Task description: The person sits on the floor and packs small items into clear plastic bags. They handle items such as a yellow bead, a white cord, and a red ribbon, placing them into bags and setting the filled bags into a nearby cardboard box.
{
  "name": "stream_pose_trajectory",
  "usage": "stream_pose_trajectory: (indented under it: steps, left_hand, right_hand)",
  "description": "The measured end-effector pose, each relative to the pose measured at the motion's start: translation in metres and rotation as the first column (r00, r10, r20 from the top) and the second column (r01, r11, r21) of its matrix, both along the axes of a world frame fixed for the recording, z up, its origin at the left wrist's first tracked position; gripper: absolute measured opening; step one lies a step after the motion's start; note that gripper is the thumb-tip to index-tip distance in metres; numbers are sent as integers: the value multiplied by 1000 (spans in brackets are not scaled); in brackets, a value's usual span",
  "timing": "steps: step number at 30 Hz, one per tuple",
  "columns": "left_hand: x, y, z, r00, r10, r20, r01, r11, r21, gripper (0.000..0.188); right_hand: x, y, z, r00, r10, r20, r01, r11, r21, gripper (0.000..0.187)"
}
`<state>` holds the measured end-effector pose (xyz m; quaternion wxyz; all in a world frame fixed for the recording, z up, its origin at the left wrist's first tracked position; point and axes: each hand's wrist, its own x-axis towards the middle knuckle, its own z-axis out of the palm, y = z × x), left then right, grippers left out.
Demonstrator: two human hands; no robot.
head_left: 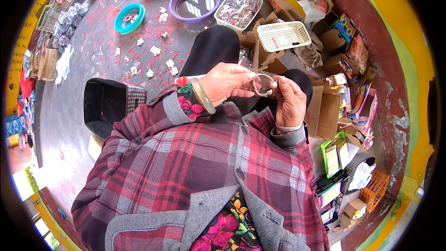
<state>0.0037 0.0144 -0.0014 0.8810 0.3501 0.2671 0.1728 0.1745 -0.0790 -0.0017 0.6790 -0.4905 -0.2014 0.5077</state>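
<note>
Above the lap, both hands, left hand [226, 83] and right hand [289, 102], pinch one small clear packet with a ring-shaped piece [264, 85] between them; fingertips should, I think, stay near its edges for control.

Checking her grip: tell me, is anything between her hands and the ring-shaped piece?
Nothing visible. Both the left hand and the right hand pinch the ring directly with their fingertips, above her lap.
</note>
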Motion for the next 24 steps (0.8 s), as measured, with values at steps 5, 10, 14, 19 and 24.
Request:
stream_pose_trajectory:
  steps: [5,10,14,19,24]
  left_hand:
    - [1,1,4,1000,9,-19,-9,1000,-16,27]
    - [-3,4,7,999,24,-47,-25,999,-23,27]
    - [-5,5,11,998,30,-62,-31,999,-15,27]
    - [-14,13,12,997,17,-77,-17,1000,-1,27]
    - [-27,19,25,987,140,-82,-135,989,62,27]
  right_hand:
    - [-4,2,0,998,-58,21,58,998,1,18]
    - [1,4,-2,994,-17,109,21,999,-42,17]
    - [-2,5,-1,993,-20,121,26,998,-49,16]
    - [11,14,7,961,258,103,-237,955,-178,13]
    - [36,32,22,849,469,243,-399,871,-289,12]
